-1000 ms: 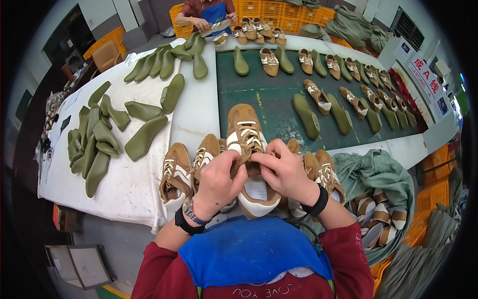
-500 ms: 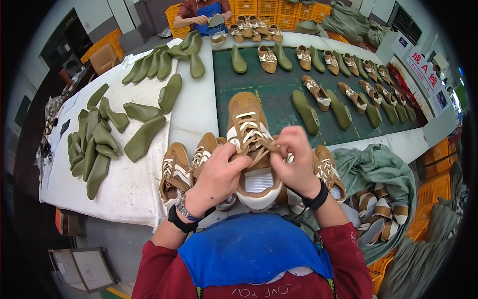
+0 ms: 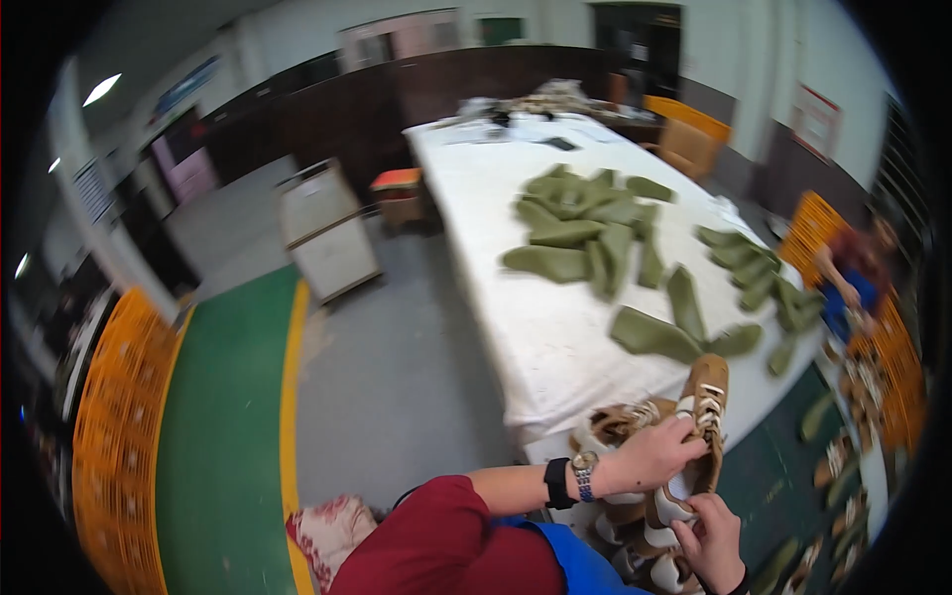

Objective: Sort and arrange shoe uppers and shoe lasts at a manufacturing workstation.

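Note:
A brown and white lace-up sneaker (image 3: 708, 379) is between my hands at the lower right, its toe pointing away from me. My left hand (image 3: 654, 456), with a watch and a black band at the wrist, is closed on the sneaker's side by the laces. My right hand (image 3: 716, 540) is closed at its heel end, with fingertips partly hidden. Beside and under my hands stand several similar sneakers (image 3: 617, 424). Just beyond the held sneaker's toe lie green shoe lasts (image 3: 654, 335) on the white-covered table (image 3: 486, 238).
More lasts (image 3: 570, 203) are heaped farther along the table. A dark green work surface (image 3: 759, 466) with shoes and lasts lies right. A co-worker (image 3: 863, 258) sits by orange crates (image 3: 897, 377). A cabinet (image 3: 327, 233), a patterned cushion (image 3: 332, 531) and a green walkway (image 3: 223, 426) are left.
The view has swung far to the left, bringing in the walkway and cabinet. My right hand has moved from the laces to the heel end; my left remains by the laces.

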Available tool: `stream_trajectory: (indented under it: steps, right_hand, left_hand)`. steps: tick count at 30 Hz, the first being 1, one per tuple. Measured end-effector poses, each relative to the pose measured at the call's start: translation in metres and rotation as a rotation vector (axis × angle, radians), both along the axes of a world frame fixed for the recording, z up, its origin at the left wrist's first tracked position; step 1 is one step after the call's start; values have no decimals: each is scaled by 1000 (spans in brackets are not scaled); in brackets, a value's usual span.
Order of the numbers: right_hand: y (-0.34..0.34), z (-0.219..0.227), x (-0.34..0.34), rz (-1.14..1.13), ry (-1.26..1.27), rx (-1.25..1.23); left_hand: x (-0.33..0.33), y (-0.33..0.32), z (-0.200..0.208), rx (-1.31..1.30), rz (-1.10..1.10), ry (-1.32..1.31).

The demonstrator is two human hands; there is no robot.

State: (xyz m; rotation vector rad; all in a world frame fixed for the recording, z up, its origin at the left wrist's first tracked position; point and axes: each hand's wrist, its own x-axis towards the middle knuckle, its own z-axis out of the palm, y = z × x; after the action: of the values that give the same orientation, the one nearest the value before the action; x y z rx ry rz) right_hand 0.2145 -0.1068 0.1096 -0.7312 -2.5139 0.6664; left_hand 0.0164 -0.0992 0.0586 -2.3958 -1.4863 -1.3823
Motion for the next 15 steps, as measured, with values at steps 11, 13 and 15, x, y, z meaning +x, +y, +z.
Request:
stream_trajectory:
  steps: [11,13,15]
  right_hand:
    - [81,17,-18,215,-270,162]
    - [117,3,4,66,-272,204]
    - [162,-20,32,-65,-259,216]
  left_hand:
    - [-16,-57,-8,-120,314,-1]
    - [-12,-72,-7,-106,341,34]
    - [-11,-94,-7,-158,338,72]
